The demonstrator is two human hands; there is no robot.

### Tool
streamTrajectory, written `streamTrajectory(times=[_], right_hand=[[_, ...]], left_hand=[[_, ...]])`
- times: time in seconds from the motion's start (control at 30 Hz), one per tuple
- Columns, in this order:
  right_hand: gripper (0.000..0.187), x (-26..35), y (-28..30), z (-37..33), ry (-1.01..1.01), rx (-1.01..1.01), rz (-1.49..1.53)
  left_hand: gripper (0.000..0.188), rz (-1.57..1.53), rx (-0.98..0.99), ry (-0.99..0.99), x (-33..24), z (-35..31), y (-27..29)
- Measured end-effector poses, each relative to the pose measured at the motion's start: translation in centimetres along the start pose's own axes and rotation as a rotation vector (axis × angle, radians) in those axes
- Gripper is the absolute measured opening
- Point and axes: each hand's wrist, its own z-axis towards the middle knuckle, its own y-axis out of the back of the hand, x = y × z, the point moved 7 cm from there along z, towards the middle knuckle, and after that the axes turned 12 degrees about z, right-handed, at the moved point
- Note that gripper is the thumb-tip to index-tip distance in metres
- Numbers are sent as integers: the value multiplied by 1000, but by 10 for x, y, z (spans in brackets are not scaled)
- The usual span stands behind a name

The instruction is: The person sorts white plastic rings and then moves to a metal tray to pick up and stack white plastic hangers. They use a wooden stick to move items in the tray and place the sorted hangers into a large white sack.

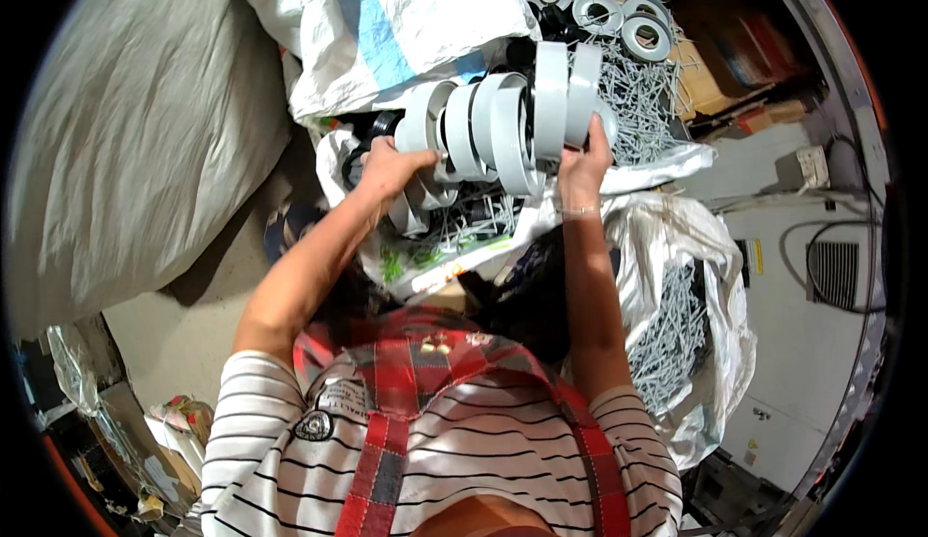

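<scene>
I hold a row of several grey plastic rings point(503, 116) side by side between both hands, lifted above a heap of parts. My left hand point(391, 165) presses on the left end of the row. My right hand point(583, 165) grips the right end, fingers on the outermost ring. Under the row lies an open white sack point(667, 160) with grey stick-like plastic pieces point(638, 92) and a few more loose rings.
More grey rings point(619, 10) lie at the far end of the heap. A large white sack point(406, 15) stands behind, a big grey sack point(145, 121) at left. Another sack of grey sticks point(677, 334) sits at right beside a white wall point(812, 344).
</scene>
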Motion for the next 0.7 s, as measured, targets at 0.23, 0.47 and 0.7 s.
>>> streamTrajectory(times=[0.23,0.47,0.7], right_hand=[[39,-5,-7,8,280,110,-899],[47,-42,-35,51,203,178,-614],[46,-23,-69,56,165,40,-751]], left_hand=[[73,273,-108,-8,15,24,-3],[75,113,128,340,58,66,-12],[74,-15,120,551,21,34,1]])
